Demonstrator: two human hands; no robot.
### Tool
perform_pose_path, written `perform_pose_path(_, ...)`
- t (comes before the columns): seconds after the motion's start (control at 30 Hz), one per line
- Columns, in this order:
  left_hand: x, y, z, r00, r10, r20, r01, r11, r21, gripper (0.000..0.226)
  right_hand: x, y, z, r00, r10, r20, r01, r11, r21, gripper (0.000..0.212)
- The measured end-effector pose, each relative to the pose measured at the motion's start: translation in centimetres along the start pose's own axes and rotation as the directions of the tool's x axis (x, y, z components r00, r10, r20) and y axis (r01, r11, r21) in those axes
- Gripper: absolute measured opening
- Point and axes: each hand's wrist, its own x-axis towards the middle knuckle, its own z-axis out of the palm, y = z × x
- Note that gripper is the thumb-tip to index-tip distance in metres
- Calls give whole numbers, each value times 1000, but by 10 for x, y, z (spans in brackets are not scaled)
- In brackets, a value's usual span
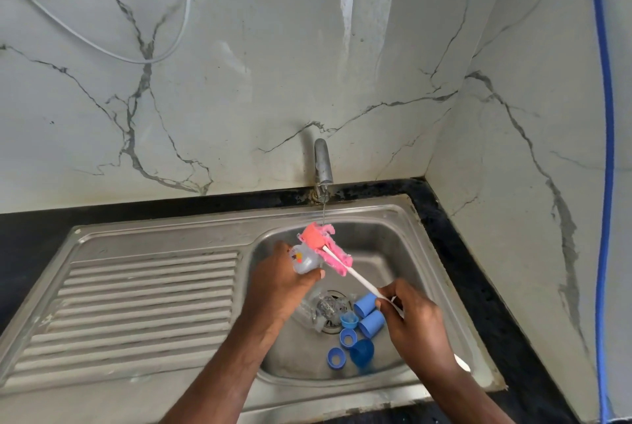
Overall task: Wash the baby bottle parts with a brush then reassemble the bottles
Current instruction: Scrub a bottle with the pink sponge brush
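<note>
My left hand [284, 281] grips a small clear baby bottle [304, 259] with a printed picture, held over the sink basin under the tap. My right hand [412, 319] holds the white handle of a pink sponge brush [328, 247]; its sponge head rests at the bottle's mouth, in a thin stream of water. On the basin floor lie two blue caps [367, 314], blue screw rings [347, 338], a blue dome cover [363, 352] and clear parts [318, 311] over the drain.
The steel sink [420, 252] has a ribbed drainboard [143, 304] on the left. A metal tap [323, 162] runs at the back. Black countertop [455, 252] borders the sink; marble walls stand behind and right. A blue hose [605, 150] hangs at the right.
</note>
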Motion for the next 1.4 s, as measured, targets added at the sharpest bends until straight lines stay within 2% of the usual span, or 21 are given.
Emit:
perform_pose_path(0.07, -2, -1, 5, 1000, 17, 14, -17, 1000, -9, 54, 3, -5, 5, 1000, -11, 14, 11, 1000, 9, 19)
perform_pose_path(0.27, 3, -6, -16, 995, -41, -87, 39, 999, -31, 56, -10, 5, 3, 997, 35, 66, -35, 999, -4, 21)
perform_pose_path(0.47, -3, -3, -9, 997, 41, -68, -41, 999, -1, 48, 1, -14, 14, 999, 29, 40, -31, 999, 44, 18)
perform_pose_path(0.6, 0, -12, -12, 994, -4, -106, 2, 1000, -23, 53, -7, -3, 10, 996, 38, 80, -40, 999, 26, 20)
perform_pose_path(0.77, -3, -20, -1, 986, 140, -93, -135, 990, 50, 59, -1, -10, 10, 999, -8, 45, 7, 1000, 20, 18)
perform_pose_path(0.83, -5, -22, 2, 980, 169, -105, -168, 986, 19, 63, 4, -19, 12, 999, -29, 43, 28, 999, 29, 18)
perform_pose_path(0.93, -1, -26, -6, 986, 108, -128, -116, 992, -56, 57, -3, -14, 7, 994, 30, 107, -35, 998, 51, 25)
perform_pose_path(1.03, 7, -42, -12, 983, 163, -88, -172, 980, -105, 59, -10, -8, -8, 982, 83, 170, -105, 986, 127, 25)
perform_pose_path(1.13, 8, -54, -18, 978, 201, -54, -206, 972, -111, 58, -6, -14, -17, 972, 81, 220, -117, 981, 158, 47)
perform_pose_path(1.23, 5, -58, -25, 972, 227, -64, -233, 966, -111, 59, 2, -12, -15, 974, 77, 214, -125, 967, 221, 56)
perform_pose_path(1.33, 4, -57, -29, 964, 264, -38, -266, 959, -97, 61, 9, -11, -14, 969, 39, 245, -81, 984, 162, 50)
perform_pose_path(1.4, 4, -56, -31, 952, 305, -18, -305, 948, -86, 62, 13, -14, -14, 947, 35, 321, -93, 981, 168, 41)
